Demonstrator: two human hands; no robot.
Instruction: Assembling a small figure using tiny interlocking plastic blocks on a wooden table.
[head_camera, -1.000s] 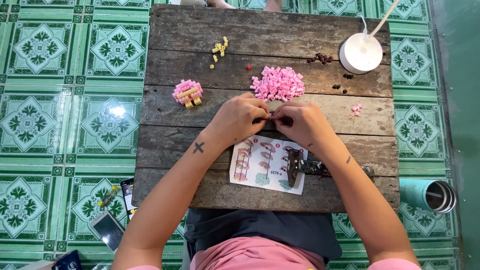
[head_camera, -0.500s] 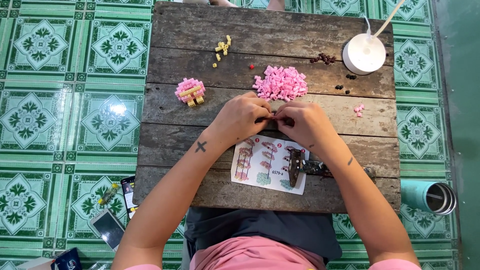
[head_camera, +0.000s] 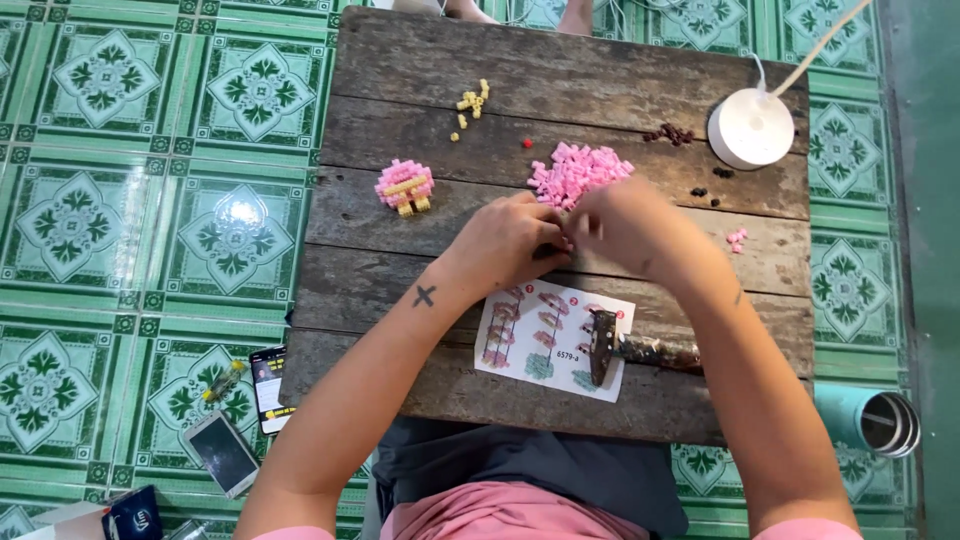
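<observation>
My left hand (head_camera: 505, 240) and my right hand (head_camera: 630, 228) meet fingertip to fingertip just below a heap of small pink building bricks (head_camera: 578, 172) on a low wooden table (head_camera: 400, 270). Both pinch something tiny between them; the fingers hide it, and it looks like a small pink brick piece. A finished pink-and-yellow brick model (head_camera: 404, 187) stands to the left of my hands. An instruction sheet (head_camera: 552, 338) lies near the table's front edge, with a dark brick trunk piece (head_camera: 603, 345) on top of it.
Yellow bricks (head_camera: 472, 103), one red brick (head_camera: 527, 143) and dark brown bricks (head_camera: 672, 133) lie at the back. A white round lamp base (head_camera: 750, 128) stands at the back right. Two phones (head_camera: 222, 452) lie on the green tiled floor; a teal cup (head_camera: 868, 418) lies at the right.
My hands stay joined at the same spot below the pink heap; the right hand has shifted slightly toward the heap. Nothing else has moved.
</observation>
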